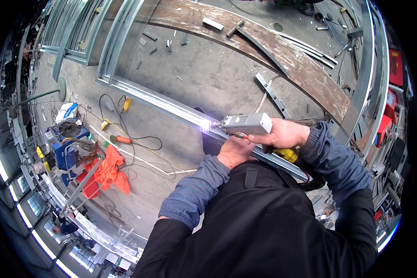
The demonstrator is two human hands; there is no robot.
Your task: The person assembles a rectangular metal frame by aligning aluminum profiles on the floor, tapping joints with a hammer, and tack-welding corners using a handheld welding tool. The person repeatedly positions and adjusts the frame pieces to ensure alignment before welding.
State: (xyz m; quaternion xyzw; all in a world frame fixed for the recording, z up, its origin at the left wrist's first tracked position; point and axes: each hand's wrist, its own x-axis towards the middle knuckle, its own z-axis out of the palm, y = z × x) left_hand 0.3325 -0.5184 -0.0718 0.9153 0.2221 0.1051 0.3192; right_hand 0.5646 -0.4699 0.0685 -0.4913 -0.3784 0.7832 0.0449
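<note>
A long galvanized metal profile (167, 104) runs slantwise in front of me, from the far left to my lap. My right hand (282, 133) is wrapped round a grey, box-shaped welding gun (246, 122). Its tip points left, and a bright white-violet flash (205, 124) burns there on the profile. Below the gun, my left hand (236, 150) is closed over the profile; some of its fingertips are hidden beneath the gun and right hand. A thin red-and-dark piece (238, 135) shows between the hands; its kind is unclear.
Stacked metal frames (74, 41) stand far left. Beyond the profile lie a rusty plank (306, 69) bearing a hammer (235, 28), and a spirit level (272, 95). Cables, an orange cloth (109, 171) and a blue machine (65, 155) crowd the left floor. A yellow tool (286, 154) sits under my right wrist.
</note>
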